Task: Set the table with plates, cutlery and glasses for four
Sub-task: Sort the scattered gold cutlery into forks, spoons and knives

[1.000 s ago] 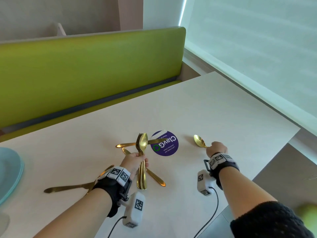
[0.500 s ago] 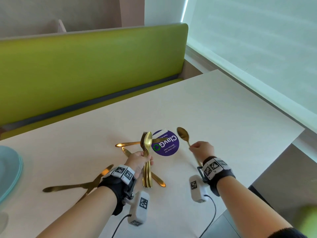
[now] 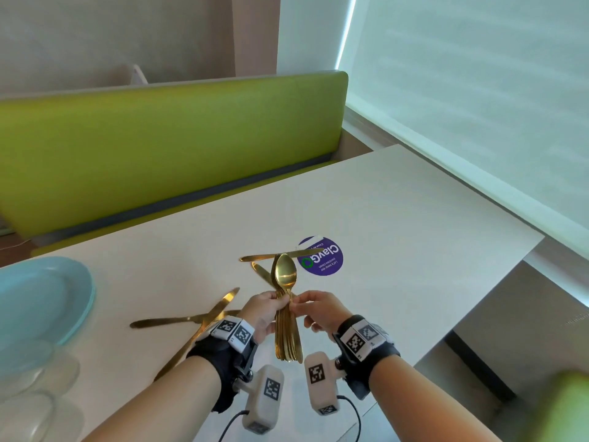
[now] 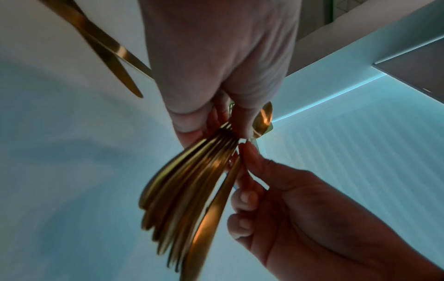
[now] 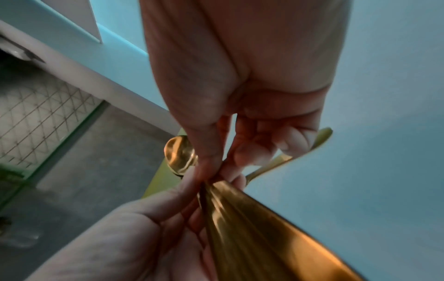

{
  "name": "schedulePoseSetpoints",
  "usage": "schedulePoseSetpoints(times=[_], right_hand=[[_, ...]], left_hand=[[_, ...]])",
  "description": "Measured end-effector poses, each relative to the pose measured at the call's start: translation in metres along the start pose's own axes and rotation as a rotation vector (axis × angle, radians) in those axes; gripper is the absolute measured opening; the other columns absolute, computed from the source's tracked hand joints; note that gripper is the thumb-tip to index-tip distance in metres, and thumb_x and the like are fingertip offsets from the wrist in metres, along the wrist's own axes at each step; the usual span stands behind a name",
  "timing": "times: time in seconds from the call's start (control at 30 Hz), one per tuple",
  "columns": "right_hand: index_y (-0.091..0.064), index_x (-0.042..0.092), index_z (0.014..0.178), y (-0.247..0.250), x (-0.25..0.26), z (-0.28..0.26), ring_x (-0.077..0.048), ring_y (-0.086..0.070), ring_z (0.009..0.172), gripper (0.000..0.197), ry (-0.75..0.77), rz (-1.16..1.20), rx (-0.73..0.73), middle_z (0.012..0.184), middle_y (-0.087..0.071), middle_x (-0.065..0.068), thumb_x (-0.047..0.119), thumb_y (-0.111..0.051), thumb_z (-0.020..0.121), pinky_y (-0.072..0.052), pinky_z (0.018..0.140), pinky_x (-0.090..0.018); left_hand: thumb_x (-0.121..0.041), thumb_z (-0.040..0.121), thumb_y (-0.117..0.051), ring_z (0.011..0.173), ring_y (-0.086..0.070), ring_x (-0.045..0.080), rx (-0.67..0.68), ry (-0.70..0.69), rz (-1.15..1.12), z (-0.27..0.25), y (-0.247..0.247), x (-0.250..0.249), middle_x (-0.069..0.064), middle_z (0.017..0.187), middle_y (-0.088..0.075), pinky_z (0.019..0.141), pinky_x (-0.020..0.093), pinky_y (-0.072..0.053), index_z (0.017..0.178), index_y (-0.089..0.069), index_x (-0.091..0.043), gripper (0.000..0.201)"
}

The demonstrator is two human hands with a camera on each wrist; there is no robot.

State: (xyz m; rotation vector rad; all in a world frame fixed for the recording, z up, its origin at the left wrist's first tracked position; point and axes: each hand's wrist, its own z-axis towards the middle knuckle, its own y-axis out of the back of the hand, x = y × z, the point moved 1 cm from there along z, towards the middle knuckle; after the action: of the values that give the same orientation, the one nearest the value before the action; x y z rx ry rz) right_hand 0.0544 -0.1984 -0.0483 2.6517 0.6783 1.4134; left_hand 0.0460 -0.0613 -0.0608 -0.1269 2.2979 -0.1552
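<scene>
My left hand (image 3: 276,304) grips a bundle of gold spoons and forks (image 3: 287,327) upright above the white table (image 3: 398,218), handles hanging down. My right hand (image 3: 298,307) pinches the neck of the front gold spoon (image 3: 286,275) and holds it against the bundle. In the left wrist view the fanned handles (image 4: 190,182) sit between my left fingers (image 4: 192,125) and the right hand (image 4: 288,199). The right wrist view shows the spoon bowl (image 5: 180,154) past my pinching fingertips (image 5: 209,171). Several gold knives lie on the table: two beyond the bundle (image 3: 280,256), a crossed pair (image 3: 191,317) to the left.
Light blue plates (image 3: 41,301) are stacked at the table's left edge, with clear glasses (image 3: 32,378) in front of them. A round purple sticker (image 3: 325,258) lies beyond the hands. A green bench (image 3: 159,138) runs behind the table; the table's right edge (image 3: 478,314) is near.
My right hand carried the single spoon from the table's right side leftward and brought it against the bundle in my left hand. The left hand rose slightly.
</scene>
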Motion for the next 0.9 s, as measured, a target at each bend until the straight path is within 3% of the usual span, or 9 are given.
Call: schedulePoseSetpoints(times=[0.17,0.27,0.33,0.47,0.5,0.57,0.63,0.77,0.9], right_hand=[[-0.061,0.025,0.07,-0.053,-0.007,-0.042,-0.004,-0.048,0.048,0.017,0.036,-0.163,-0.104,0.067,-0.065,0.008,0.023,-0.066,0.086,-0.033,0.043,-0.014],[-0.063,0.025,0.071,-0.088,-0.013,-0.069,-0.004,-0.05,0.049,0.016,0.079,-0.239,-0.13,0.068,-0.065,0.009,0.022,-0.066,0.086,-0.036,0.044,-0.011],[-0.07,0.019,0.082,-0.115,-0.018,-0.089,-0.003,-0.05,0.051,0.007,0.084,-0.272,-0.118,0.069,-0.065,0.008,0.021,-0.065,0.087,-0.038,0.044,-0.009],[-0.073,0.012,0.101,-0.165,-0.031,-0.118,-0.001,-0.051,0.056,0.019,0.068,-0.398,-0.006,0.083,-0.067,0.001,0.023,-0.068,0.085,-0.039,0.046,-0.007],[-0.072,0.014,0.104,-0.176,-0.034,-0.124,-0.001,-0.051,0.057,0.022,0.059,-0.445,0.043,0.089,-0.069,-0.002,0.024,-0.069,0.084,-0.041,0.05,-0.009],[-0.069,0.016,0.11,-0.191,-0.04,-0.132,-0.002,-0.054,0.059,0.029,0.041,-0.55,0.12,0.103,-0.071,-0.005,0.03,-0.069,0.084,-0.043,0.056,-0.012],[-0.067,0.017,0.112,-0.195,-0.043,-0.138,-0.003,-0.055,0.059,0.033,0.018,-0.64,0.128,0.101,-0.07,-0.005,0.033,-0.068,0.084,-0.043,0.058,-0.013],[-0.06,0.021,0.095,-0.188,-0.046,-0.146,-0.002,-0.053,0.054,0.015,-0.038,-0.684,0.041,0.087,-0.063,0.003,0.031,-0.066,0.086,-0.041,0.05,-0.012],[-0.059,0.022,0.095,-0.185,-0.042,-0.151,-0.001,-0.052,0.052,0.012,-0.05,-0.766,-0.023,0.07,-0.056,0.012,0.031,-0.063,0.087,-0.037,0.042,-0.009]], left_hand=[[-0.018,0.092,-0.057,0.086,-0.065,0.023,0.035,-0.004,0.024,-0.045,0.035,0.03,0.009,0.086,-0.066,0.065,0.031,-0.05,0.099,-0.062,-0.008,0.014],[-0.016,0.093,-0.054,0.078,-0.065,0.02,0.045,-0.01,0.04,-0.074,0.06,0.05,0.009,0.082,-0.066,0.062,0.029,-0.049,0.096,-0.062,-0.007,0.012],[-0.015,0.093,-0.055,0.073,-0.065,0.019,0.039,0.016,0.066,-0.097,0.079,0.064,0.009,0.078,-0.066,0.06,0.027,-0.048,0.09,-0.062,-0.008,0.011],[-0.011,0.092,-0.054,0.06,-0.062,0.014,0.01,0.0,0.19,-0.139,0.117,0.093,0.008,0.069,-0.062,0.047,0.019,-0.048,0.078,-0.06,-0.006,0.016],[-0.011,0.092,-0.053,0.061,-0.061,0.015,-0.01,-0.012,0.266,-0.147,0.127,0.1,0.008,0.07,-0.062,0.049,0.02,-0.049,0.078,-0.06,-0.006,0.017],[-0.015,0.092,-0.052,0.074,-0.063,0.019,-0.056,-0.032,0.457,-0.157,0.147,0.113,0.008,0.08,-0.064,0.068,0.027,-0.052,0.079,-0.062,-0.008,0.018],[-0.023,0.092,-0.051,0.09,-0.063,0.022,-0.103,-0.041,0.714,-0.166,0.17,0.126,0.007,0.094,-0.066,0.086,0.03,-0.049,0.087,-0.064,-0.011,0.018],[-0.037,0.097,-0.037,0.107,-0.061,0.028,-0.175,-0.026,1.147,-0.188,0.212,0.147,0.01,0.114,-0.067,0.091,0.029,-0.044,0.103,-0.066,-0.01,0.04],[-0.021,0.099,-0.036,0.122,-0.054,0.027,-0.246,-0.01,1.307,-0.202,0.247,0.163,0.011,0.131,-0.058,0.099,0.028,-0.04,0.127,-0.054,-0.004,0.037]])
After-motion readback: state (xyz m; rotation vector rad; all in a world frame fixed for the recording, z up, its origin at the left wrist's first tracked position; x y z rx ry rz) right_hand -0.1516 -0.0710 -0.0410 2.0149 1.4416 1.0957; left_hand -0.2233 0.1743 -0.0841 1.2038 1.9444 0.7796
